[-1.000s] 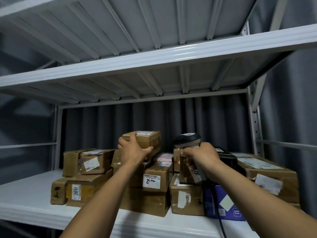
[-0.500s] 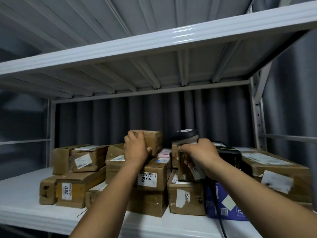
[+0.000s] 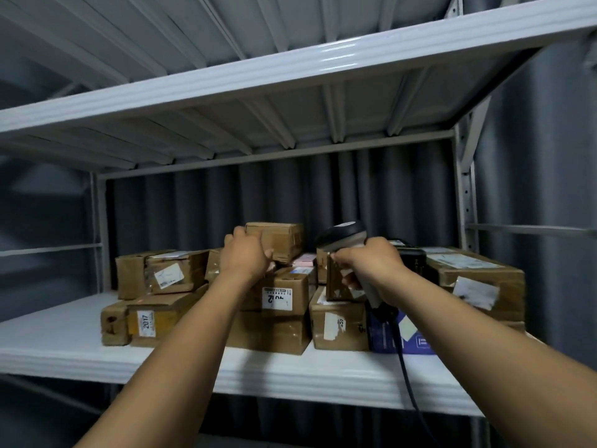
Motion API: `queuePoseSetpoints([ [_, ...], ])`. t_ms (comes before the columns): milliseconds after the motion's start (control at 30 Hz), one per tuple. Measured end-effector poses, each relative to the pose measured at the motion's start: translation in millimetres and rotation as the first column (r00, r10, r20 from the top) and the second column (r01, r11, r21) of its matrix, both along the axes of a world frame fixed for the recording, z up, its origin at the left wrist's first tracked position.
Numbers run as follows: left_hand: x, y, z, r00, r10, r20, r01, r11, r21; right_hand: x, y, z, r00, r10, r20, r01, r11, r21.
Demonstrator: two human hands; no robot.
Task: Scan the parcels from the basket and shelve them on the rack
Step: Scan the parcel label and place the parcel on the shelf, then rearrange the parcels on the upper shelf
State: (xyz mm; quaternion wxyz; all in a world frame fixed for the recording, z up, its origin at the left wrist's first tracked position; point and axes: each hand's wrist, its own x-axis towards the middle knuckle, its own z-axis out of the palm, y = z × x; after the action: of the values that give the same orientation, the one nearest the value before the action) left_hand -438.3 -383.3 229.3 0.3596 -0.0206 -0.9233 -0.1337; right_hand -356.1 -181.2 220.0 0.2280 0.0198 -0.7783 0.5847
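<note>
My left hand (image 3: pixel 247 257) grips a parcel (image 3: pixel 281 238), seating it atop the stack (image 3: pixel 284 297); my right hand (image 3: pixel 371 265) clasps the scanner (image 3: pixel 343 233), held ready

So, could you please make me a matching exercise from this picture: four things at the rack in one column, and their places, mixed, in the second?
Things
1. scanner
2. blue box
3. parcel labelled 2017
4. top parcel

Places
a. highest of all, held by the left hand
b. low on the shelf, at the left
c. gripped by the right hand
d. on the shelf, behind the hanging cable

Pairs: 1-c, 2-d, 3-b, 4-a
</note>
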Motion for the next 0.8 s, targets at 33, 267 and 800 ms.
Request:
queuePoseSetpoints([
  [33, 13, -2, -3, 1.000, -0.009, -0.006, 0.009, 1.000, 0.001, 9, 0, -4, 1.000, 0.000, 0.002, 0.000, 1.000, -0.005],
  [267, 105, -5, -49, 0.998, -0.057, 0.038, 0.060, 0.993, -0.099, 90, 3, -46, 1.000, -0.006, 0.019, 0.004, 0.995, 0.104],
  [800, 244, 30, -314, 0.899, -0.145, 0.413, 0.225, 0.962, -0.152, 235, 31, -275, 0.929, -0.023, 0.369, -0.103, 0.943, 0.317],
])
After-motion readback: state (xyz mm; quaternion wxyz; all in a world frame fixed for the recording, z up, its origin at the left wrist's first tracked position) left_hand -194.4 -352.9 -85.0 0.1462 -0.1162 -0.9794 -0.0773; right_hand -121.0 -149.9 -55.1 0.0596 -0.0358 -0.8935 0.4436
